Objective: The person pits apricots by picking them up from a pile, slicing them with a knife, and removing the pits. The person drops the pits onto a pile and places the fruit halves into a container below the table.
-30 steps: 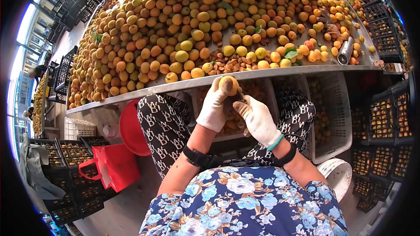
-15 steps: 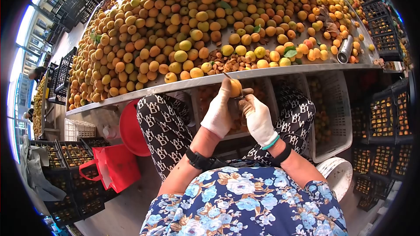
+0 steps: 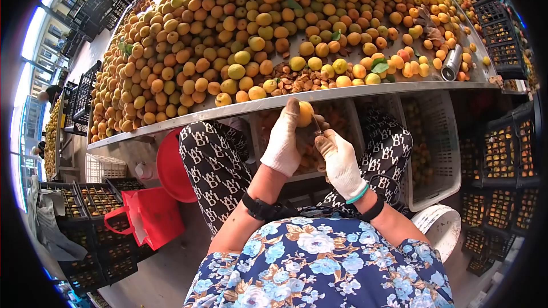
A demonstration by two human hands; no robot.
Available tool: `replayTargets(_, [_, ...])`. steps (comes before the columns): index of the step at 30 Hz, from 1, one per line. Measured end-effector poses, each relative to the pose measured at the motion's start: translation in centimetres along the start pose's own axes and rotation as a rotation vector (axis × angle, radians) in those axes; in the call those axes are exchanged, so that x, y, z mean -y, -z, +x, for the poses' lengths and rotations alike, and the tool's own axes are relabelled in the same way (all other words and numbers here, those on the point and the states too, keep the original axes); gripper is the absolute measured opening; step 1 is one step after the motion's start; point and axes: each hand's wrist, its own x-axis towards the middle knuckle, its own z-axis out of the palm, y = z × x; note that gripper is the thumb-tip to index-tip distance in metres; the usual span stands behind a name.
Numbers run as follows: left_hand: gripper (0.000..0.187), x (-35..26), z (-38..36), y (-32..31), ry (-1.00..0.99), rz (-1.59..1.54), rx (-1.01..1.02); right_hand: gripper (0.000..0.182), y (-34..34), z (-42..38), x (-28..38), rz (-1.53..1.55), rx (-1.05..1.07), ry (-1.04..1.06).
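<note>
A yellow-orange fruit [image 3: 305, 114] is held by my left hand [image 3: 283, 145], in a white glove with stained fingertips, just below the metal table's front edge [image 3: 274, 103]. My right hand [image 3: 341, 162], gloved too, is close on the right with thumb and fingers pinched on something small and thin, too unclear to name. Below the hands a crate of orange fruit pieces [image 3: 311, 154] shows in part. A heap of fruit [image 3: 217, 45] covers much of the table, with brown scraps [image 3: 298, 81] near its front edge.
A metal cylinder [image 3: 451, 64] lies at the table's right. An upright grey crate [image 3: 436, 148] and a white bucket [image 3: 442, 228] are at my right. A red basin [image 3: 176, 168] and a red bag [image 3: 149, 217] are at my left, beside stacked black crates [image 3: 94, 239].
My right hand has moved slightly down and away from the fruit. The left hand has turned a little, with the fruit still in it and more of its surface showing.
</note>
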Motion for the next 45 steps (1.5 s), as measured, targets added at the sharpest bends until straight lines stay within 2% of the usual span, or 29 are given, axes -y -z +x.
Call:
replayTargets(1, [0.069, 0.2, -0.3, -0.1, 0.087, -0.023, 0.053, 0.027, -0.1, 0.7, -1.1, -0.048, -0.018, 0.116])
replayTargets(2, [0.074, 1.3, -0.5, -1.0, 0.031, 0.033, 0.027, 0.027, -0.2, 1.2, -1.8, -0.096, -0.035, 0.232])
replayTargets(4, [0.072, 0.7, -0.2, -0.3, 0.074, 0.065, 0.092, 0.028, -0.3, 1.5, -1.7, 0.022, -0.019, 0.147])
replayTargets(7, [0.054, 0.5, 0.6, 1.2, 0.001, 0.110, 0.117, 0.027, 0.1, 1.4, -1.2, 0.054, 0.005, 0.046])
replayTargets(9, [0.046, 0.8, 1.1, 1.8, -0.124, 0.151, 0.104, 0.027, 0.0, 1.1, -1.2, -0.007, -0.008, 0.053])
replayTargets(11, [0.040, 1.0, 1.0, 1.8, -0.204, 0.150, 0.095, 0.027, 0.2, 0.3, -0.2, 0.022, 0.019, -0.075])
replayTargets(13, [0.043, 1.2, 1.0, 1.8, -0.251, 0.185, 0.087, 0.028, 0.3, -0.1, 0.2, 0.018, 0.026, -0.119])
replayTargets(15, [0.048, 0.1, 0.9, 1.9, -0.104, 0.043, -0.010, 0.028, 0.0, -0.5, -0.7, -0.026, 0.028, -0.086])
replayTargets(19, [0.053, -0.3, -0.5, 0.0, 0.037, 0.083, -0.092, 0.027, -0.2, 0.4, -2.2, -0.139, -0.075, 0.136])
replayTargets(20, [0.051, 0.2, -0.2, 0.9, 0.134, 0.074, -0.055, 0.028, 0.0, 0.8, -2.1, -0.205, -0.058, 0.133])
replayTargets(22, [0.048, 0.3, 0.1, 1.0, 0.093, 0.037, 0.000, 0.029, 0.6, 1.8, -1.8, -0.333, -0.027, 0.131])
replayTargets(24, [0.041, -0.4, 0.1, 0.5, 0.088, -0.045, 0.096, 0.031, 0.4, 1.9, -2.3, -0.217, -0.038, 0.149])
replayTargets(25, [0.040, -0.2, 0.6, 0.9, 0.010, -0.024, 0.120, 0.032, 0.2, 2.0, -2.4, -0.160, -0.039, 0.158])
replayTargets(27, [0.038, 0.2, 1.5, 2.0, -0.148, 0.019, 0.161, 0.034, 0.0, 1.4, -2.0, -0.050, 0.003, 0.036])
replayTargets(31, [0.037, 0.6, 1.7, 2.1, -0.160, 0.007, 0.112, 0.028, -0.2, 0.7, -0.8, 0.001, 0.011, -0.073])
replayTargets(34, [0.040, 0.6, 1.4, 1.9, -0.120, 0.065, 0.062, 0.028, -0.5, 0.2, -1.1, 0.064, 0.002, -0.123])
replayTargets(37, [0.048, 0.5, 0.9, 1.5, -0.021, -0.010, 0.015, 0.033, -0.3, -0.3, -0.6, 0.028, 0.025, -0.163])
replayTargets(40, [0.052, 0.4, 0.3, 0.4, 0.023, -0.002, -0.039, 0.030, -0.2, -0.2, -1.4, -0.056, -0.021, -0.076])
replayTargets(43, [0.048, 0.4, 0.0, -0.1, 0.037, 0.042, -0.144, 0.027, -0.4, 1.2, -3.2, -0.362, -0.165, 0.283])
replayTargets(45, [0.050, 1.2, 1.0, 0.8, 0.027, -0.035, -0.105, 0.027, 0.0, 1.2, -2.7, -0.454, -0.120, 0.194])
